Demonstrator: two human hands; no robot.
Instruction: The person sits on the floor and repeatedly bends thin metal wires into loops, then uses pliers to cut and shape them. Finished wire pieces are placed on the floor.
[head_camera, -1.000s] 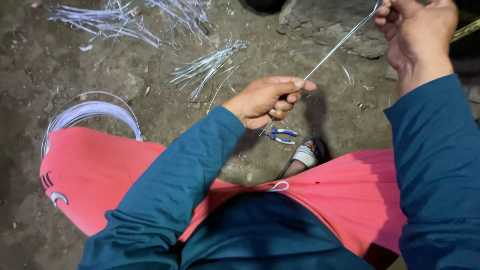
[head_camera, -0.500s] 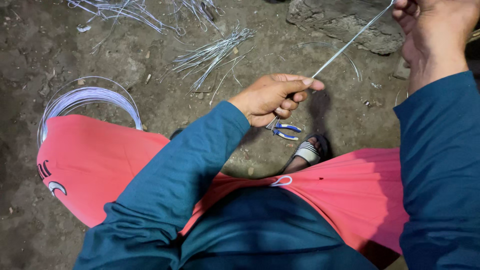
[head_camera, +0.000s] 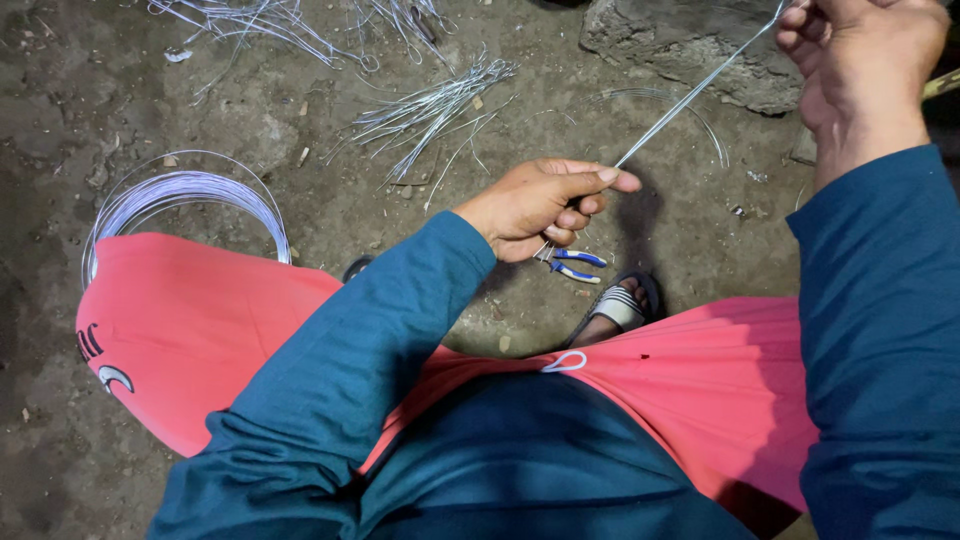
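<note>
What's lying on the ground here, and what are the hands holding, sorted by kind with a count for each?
Taut wire strand held between left hand and right hand: 1
Wire coil: 1
Bundles of cut wire pieces: 2
Pliers with blue-and-white handles: 1
Stone: 1
Total: 6

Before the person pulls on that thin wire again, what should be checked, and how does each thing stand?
1. Left hand closed on the wire strands: ok.
2. Right hand gripping the far end: ok.
3. Strands taut and straight between the hands: ok.
4. Pliers lying on the ground below the left hand: ok.
5. Sandalled foot clear of the strands: ok.
6. Strand count: cannot tell.
</note>
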